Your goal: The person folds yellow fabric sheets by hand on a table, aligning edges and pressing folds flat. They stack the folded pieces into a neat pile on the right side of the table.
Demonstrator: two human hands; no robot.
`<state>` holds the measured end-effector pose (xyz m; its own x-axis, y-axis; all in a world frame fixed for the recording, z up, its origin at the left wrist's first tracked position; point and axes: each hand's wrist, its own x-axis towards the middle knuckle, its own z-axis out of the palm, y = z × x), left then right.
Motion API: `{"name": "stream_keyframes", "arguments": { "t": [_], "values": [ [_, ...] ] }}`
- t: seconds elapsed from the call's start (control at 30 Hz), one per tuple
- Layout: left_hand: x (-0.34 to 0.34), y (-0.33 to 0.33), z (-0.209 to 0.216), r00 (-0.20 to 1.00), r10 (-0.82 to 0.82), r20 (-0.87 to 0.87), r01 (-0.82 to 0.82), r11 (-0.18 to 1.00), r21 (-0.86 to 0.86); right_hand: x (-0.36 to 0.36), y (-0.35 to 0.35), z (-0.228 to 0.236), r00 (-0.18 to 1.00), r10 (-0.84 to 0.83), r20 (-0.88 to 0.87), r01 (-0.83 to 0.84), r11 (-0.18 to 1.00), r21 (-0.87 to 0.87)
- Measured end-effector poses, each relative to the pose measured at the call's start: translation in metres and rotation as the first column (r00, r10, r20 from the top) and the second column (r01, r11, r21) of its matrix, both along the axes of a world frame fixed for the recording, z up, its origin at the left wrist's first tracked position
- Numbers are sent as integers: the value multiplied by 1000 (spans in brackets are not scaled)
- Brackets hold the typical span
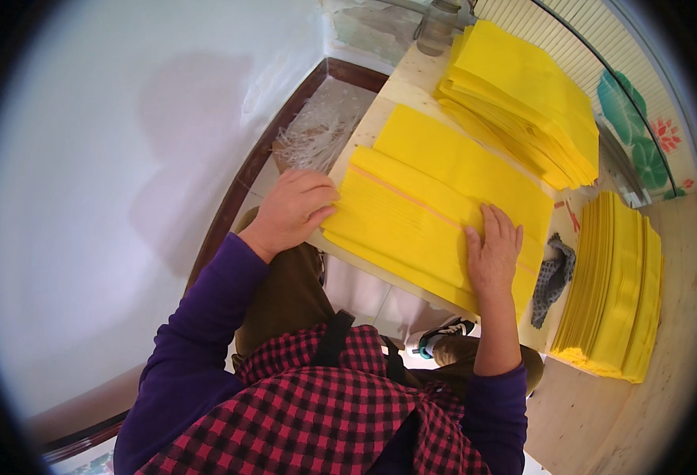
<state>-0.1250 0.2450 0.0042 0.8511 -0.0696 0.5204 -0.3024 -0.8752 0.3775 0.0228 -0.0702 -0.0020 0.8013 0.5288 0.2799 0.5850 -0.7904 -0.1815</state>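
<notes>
A folded yellow fabric piece (412, 210) lies on the wooden table in front of me, with a thin orange line running across it. At its left edge my left hand (291, 212) is closed, thumb and fingers pinching the corner. My right hand (494, 252) rests flat on the right part of the fabric, fingers slightly apart. Under and behind the folded piece spreads a flat yellow sheet (459, 150). How many layers lie beneath my hands I cannot tell.
A loose stack of yellow fabric (522, 91) stands at the back, with a glass jar (438, 30) beside it. On the right are a grey checked cloth (552, 281) and another tall yellow stack (613, 289). White stringy scraps (320, 127) lie left of the table (400, 83), near the wall.
</notes>
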Motion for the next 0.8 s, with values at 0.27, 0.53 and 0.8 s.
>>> {"name": "stream_keyframes", "arguments": {
  "t": [0.27, 0.53, 0.8],
  "values": [
    [8, 0, -2, 993, -77, 84, 58, 976, 210, -1, 0, 4, 1000, 7, -18, -7, 1000, -1],
    [9, -1, -4, 998, -4, 69, -7, 988, 156, -4, 2, 8, 1000, 6, -10, -6, 1000, -31],
    [9, -3, -5, 997, 15, 78, -26, 990, 136, -8, 0, 8, 1000, 29, 3, -29, 1000, -5]
  ]
}}
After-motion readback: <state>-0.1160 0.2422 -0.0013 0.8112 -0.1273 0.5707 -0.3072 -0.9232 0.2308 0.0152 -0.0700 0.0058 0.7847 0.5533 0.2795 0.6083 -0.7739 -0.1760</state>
